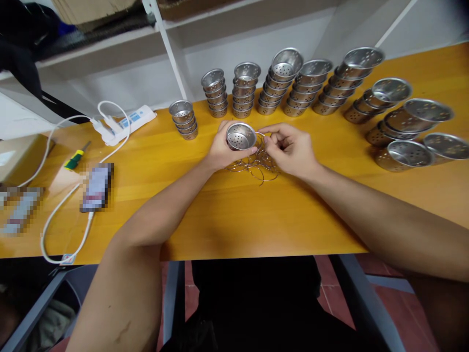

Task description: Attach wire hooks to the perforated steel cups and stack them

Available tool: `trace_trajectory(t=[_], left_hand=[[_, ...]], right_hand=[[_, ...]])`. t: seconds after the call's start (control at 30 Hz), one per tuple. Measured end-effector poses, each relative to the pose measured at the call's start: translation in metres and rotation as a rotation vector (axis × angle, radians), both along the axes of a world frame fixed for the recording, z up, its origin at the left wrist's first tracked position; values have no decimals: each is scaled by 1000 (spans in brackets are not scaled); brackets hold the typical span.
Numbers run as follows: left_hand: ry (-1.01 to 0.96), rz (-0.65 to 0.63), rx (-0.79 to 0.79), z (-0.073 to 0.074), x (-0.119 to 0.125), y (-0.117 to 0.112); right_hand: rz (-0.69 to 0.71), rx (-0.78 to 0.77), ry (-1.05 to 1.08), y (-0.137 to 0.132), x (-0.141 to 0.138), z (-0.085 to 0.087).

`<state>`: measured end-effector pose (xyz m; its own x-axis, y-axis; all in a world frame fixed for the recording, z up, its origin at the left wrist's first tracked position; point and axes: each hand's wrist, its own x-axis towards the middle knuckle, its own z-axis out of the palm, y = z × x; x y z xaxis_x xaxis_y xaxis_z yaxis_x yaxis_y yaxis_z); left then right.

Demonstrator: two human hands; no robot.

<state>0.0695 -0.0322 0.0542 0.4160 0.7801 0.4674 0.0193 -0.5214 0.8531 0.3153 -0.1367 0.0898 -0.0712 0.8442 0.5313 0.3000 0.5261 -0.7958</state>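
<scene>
My left hand (pixel 222 149) is wrapped around a perforated metal cup (pixel 241 137), its open top tilted toward me. At the cup's right side, my right hand (pixel 291 146) pinches a thin curved wire (pixel 261 134) between thumb and forefinger, close to the rim. Whether the wire is joined to the cup I cannot tell. Beneath both hands lies a loose tangle of bent wire pieces (pixel 262 168) on the wooden table (pixel 227 220), partly hidden by the cup and fingers.
Stacks of similar perforated cups (pixel 245 90) line the table's back, with more cups (pixel 406 154) at the right. A white power strip (pixel 132 122), a green-and-yellow screwdriver (pixel 75 160), a phone (pixel 97 188) on a white cable and a cardboard box (pixel 22 156) are on the left.
</scene>
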Motion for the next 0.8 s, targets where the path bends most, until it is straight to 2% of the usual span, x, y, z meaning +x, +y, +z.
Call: trace_trajectory(t=[0.17,0.3,0.43,0.67,0.73,0.8], left_hand=[[-35,-36,-48,-15,3,9],[-13,-27,15,-28,-2,24],[19,-7,115,-39,-10,42],[-40,-7,196,-61,-14,64],[-73,-38,179,-68,-13,68],[-99,-46,185,-73,-13,72]], right_hand=[[6,6,-8,6,2,1],[27,-9,-29,17,8,10],[43,-60,-132,34,15,30],[85,-156,-371,82,12,83],[79,-149,-421,89,4,92],[50,-143,-445,93,-5,93]])
